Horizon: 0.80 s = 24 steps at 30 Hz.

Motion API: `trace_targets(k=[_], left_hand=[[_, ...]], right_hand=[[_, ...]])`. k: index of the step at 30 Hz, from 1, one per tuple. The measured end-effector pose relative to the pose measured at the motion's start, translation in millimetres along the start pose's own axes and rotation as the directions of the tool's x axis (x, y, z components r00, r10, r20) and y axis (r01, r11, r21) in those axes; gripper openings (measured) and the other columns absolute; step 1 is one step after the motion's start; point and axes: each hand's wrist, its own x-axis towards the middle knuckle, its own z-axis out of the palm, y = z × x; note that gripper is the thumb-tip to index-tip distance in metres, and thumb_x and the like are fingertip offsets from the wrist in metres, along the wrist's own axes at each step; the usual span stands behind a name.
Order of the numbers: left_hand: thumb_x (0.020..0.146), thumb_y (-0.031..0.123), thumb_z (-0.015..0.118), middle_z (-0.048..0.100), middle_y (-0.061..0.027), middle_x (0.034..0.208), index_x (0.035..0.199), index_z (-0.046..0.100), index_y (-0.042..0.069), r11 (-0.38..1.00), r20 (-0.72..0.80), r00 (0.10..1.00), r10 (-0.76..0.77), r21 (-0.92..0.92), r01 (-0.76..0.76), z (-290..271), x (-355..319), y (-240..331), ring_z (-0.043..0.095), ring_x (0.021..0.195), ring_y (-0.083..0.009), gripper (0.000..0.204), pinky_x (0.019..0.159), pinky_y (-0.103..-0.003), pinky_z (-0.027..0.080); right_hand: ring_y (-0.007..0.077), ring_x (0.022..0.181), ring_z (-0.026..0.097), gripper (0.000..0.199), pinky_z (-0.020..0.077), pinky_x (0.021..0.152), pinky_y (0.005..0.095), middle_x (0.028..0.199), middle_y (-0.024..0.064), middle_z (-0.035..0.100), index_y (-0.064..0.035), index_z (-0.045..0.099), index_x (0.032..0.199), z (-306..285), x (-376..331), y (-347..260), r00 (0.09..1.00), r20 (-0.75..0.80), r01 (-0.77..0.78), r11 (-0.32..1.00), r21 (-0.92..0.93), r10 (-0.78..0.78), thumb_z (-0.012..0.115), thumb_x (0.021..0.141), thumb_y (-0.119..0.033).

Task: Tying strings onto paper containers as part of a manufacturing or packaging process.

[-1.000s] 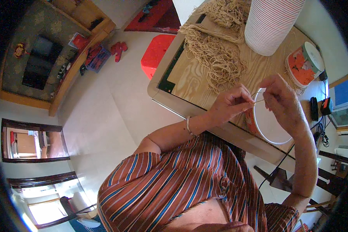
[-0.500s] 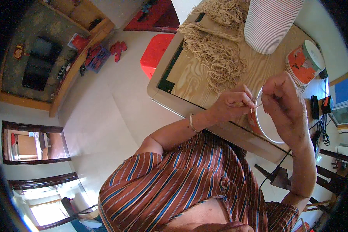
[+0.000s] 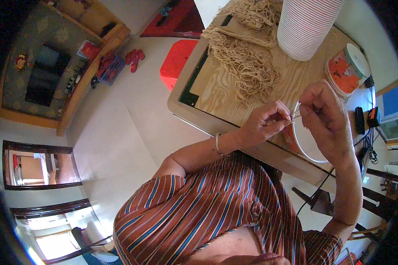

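My left hand, with a bangle on the wrist, pinches a thin pale cord over the table's near edge. Close to it, my right hand has its fingers curled on the other part of that cord, and a small loop shows between the two hands. Partly behind my right hand stands a tub with a white rim and an orange side; the hand and wrist cover much of it. Beyond my left hand, a tangled heap of tan yarn lies on the wood-grain board.
A tall stack of white cups with fine stripes stands at the far side of the table. To the right are an orange and white tub and black adapters with cables. A red stool is left of the table.
The fingers of both hands have shifted on the cord. My left hand's fingers have bunched into a tighter pinch, and a loop of cord now shows more plainly between the hands.
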Motion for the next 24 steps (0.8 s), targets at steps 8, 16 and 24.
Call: trace_targets(k=[8,16,24], left_hand=[[0.085,0.001,0.058,0.051,0.0000,0.082,0.096,0.051,0.004,0.991,-0.011,0.991,-0.136,-0.006,0.136,5,-1,6,0.049,0.075,-0.0071,0.014,0.068,-0.023,0.044],[0.084,0.004,0.060,0.051,0.0020,0.079,0.092,0.053,0.005,0.979,0.038,0.979,-0.201,-0.029,0.203,1,1,13,0.048,0.073,-0.0051,0.011,0.063,-0.022,0.043],[0.087,0.016,0.064,0.057,-0.0036,0.093,0.104,0.061,0.004,0.983,-0.021,0.999,0.046,0.180,-0.042,-23,33,43,0.053,0.072,-0.0087,0.020,0.067,-0.025,0.046]], right_hand=[[0.0063,0.075,0.048,0.012,0.0402,0.065,0.0208,0.083,0.0005,0.048,-0.0048,0.048,0.097,8,-2,4,0.996,0.076,0.034,0.994,0.102,-0.041,0.054,0.088,0.002],[0.0083,0.077,0.049,0.013,0.0413,0.069,0.0219,0.087,0.0014,0.049,-0.0033,0.050,0.091,10,-2,-3,0.992,0.024,0.125,0.992,-0.021,-0.124,0.050,0.086,0.009],[0.0073,0.077,0.054,0.015,0.0451,0.069,0.0219,0.085,0.0025,0.054,-0.0016,0.055,0.096,-4,-5,4,0.997,-0.081,0.003,0.998,-0.062,-0.008,0.053,0.084,0.008]])
